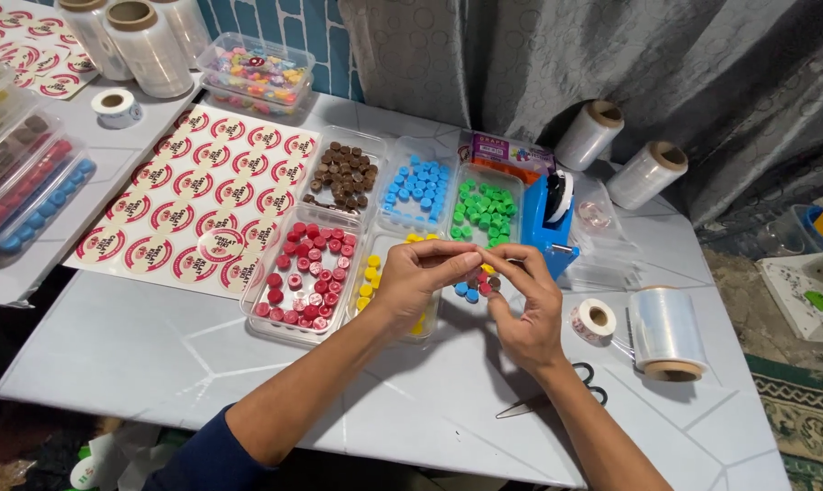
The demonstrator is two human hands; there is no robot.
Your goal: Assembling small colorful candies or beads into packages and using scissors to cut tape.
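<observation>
Both hands meet over the table point(248, 364), fingertips together. The left hand point(418, 275) curls its fingers in and pinches the top of a short row of small round coloured pieces point(477, 284); the right hand point(523, 305) pinches the same row from the other side, thumb and forefinger pressed onto it. The row hangs just below the fingertips, blue and red pieces showing.

Directly under the left fingers lies a clear tray of yellow pieces point(371, 273), and beside it, further left, a tray of red pieces point(304, 273). Beyond the fingertips sit trays of green pieces point(484, 207), blue pieces point(417, 186) and brown pieces point(343, 177). A blue tape dispenser point(550, 223) stands just past the right fingers. Scissors point(557, 395) lie near the right wrist, with a small tape roll point(594, 320) and a roll of clear film point(666, 332) to its right. A sticker sheet point(202, 195) lies far left of the fingers
</observation>
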